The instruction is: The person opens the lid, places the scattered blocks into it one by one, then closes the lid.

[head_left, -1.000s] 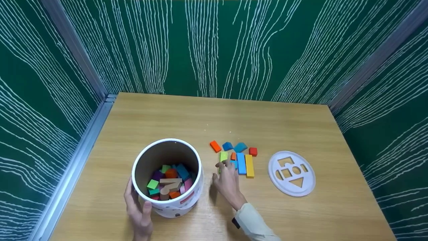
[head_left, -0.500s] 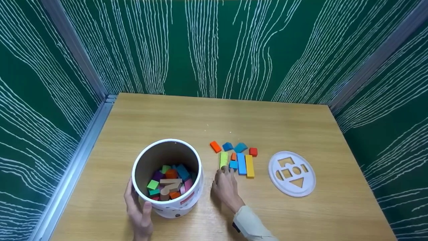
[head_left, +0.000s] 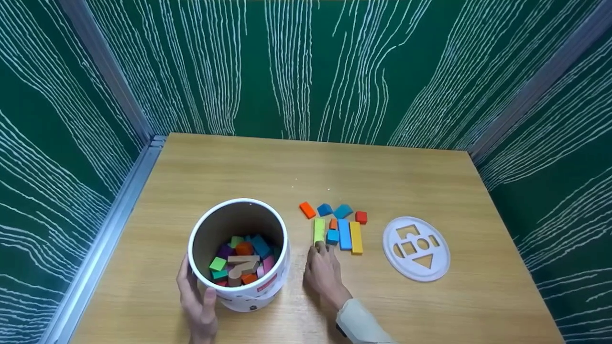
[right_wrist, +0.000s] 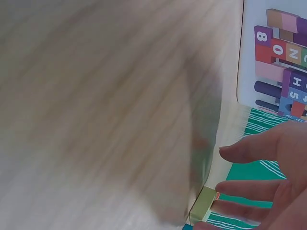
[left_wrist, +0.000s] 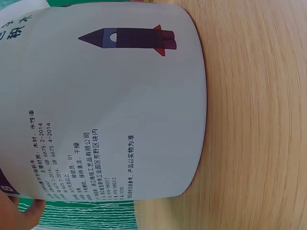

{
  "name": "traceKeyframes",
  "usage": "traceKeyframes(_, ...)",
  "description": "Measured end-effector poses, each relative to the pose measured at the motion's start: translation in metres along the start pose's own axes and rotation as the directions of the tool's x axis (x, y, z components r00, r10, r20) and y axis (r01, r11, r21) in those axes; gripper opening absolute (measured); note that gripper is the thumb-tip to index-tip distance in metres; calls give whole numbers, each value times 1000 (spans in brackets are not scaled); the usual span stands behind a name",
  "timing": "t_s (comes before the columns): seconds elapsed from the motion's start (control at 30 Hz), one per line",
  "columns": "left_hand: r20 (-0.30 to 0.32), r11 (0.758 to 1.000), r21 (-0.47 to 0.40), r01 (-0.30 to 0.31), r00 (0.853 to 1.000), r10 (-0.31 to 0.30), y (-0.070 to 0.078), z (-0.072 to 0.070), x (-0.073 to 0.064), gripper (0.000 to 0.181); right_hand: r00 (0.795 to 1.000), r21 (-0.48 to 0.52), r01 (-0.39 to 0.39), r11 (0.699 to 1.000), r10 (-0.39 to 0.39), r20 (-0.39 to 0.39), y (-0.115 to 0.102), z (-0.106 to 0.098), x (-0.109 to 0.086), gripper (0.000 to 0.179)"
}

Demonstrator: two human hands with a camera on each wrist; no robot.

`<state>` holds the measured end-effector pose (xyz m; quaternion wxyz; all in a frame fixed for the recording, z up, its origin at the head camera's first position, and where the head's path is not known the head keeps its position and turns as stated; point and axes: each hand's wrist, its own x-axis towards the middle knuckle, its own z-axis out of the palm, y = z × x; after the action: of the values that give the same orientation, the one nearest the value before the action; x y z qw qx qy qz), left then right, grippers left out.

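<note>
Seated or standing, we cannot tell, a person works at a wooden table (head_left: 296, 157), the left hand (head_left: 197, 306) wrapped round the near left side of a white tub (head_left: 246, 304), thumb below its rim. We see the tub upright on the left, its mouth open to show a jumble of coloured blocks (head_left: 243, 259). The right hand (head_left: 326, 273), its sleeve (head_left: 359, 321) pale, reaches in from the near edge, fingertips touching the near end of a light-green block (head_left: 319, 231); from the right wrist we see its thumb well apart from outstretched fingers. Just right of that block lie a blue cube (head_left: 333, 237), a small orange piece (head_left: 333, 223) on its far side, then a long blue block (head_left: 344, 234) and a yellow block (head_left: 356, 238) side by side. Farther off, we count a loose row, left to right: an orange-red block (head_left: 307, 210), a dark blue wedge (head_left: 325, 209), a teal wedge (head_left: 343, 211) and a red cube (head_left: 361, 218). To the right rests a round white lid (head_left: 415, 253) with shaped holes.
</note>
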<state>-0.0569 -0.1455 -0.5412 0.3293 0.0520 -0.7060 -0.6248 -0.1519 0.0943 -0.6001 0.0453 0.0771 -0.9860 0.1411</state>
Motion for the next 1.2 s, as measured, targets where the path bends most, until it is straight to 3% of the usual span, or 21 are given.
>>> traceKeyframes(0.1,-3,1000,9,13,1000,-13,1,0,0,64,1000,25,-2,1000,2,-8,2,1,-1,20)
traceKeyframes(0.27,-5,1000,14,13,1000,-13,0,1,0,64,996,116,-19,993,29,-87,6,3,-1,13)
traceKeyframes(0.53,-10,1000,18,5,1000,-5,-1,0,-1,62,987,306,-26,952,74,-145,12,5,2,11)
traceKeyframes(0.77,-12,997,-19,-69,998,69,-6,1,0,63,976,272,-12,962,70,-204,17,9,4,9)
traceKeyframes(1.0,-2,1000,-6,-8,1000,8,-1,0,0,64,981,307,-53,950,106,-159,16,1,5,10)
traceKeyframes(1.2,-4,1000,2,1,1000,-1,-2,-1,0,64,985,325,-65,943,113,-132,13,-14,9,15)
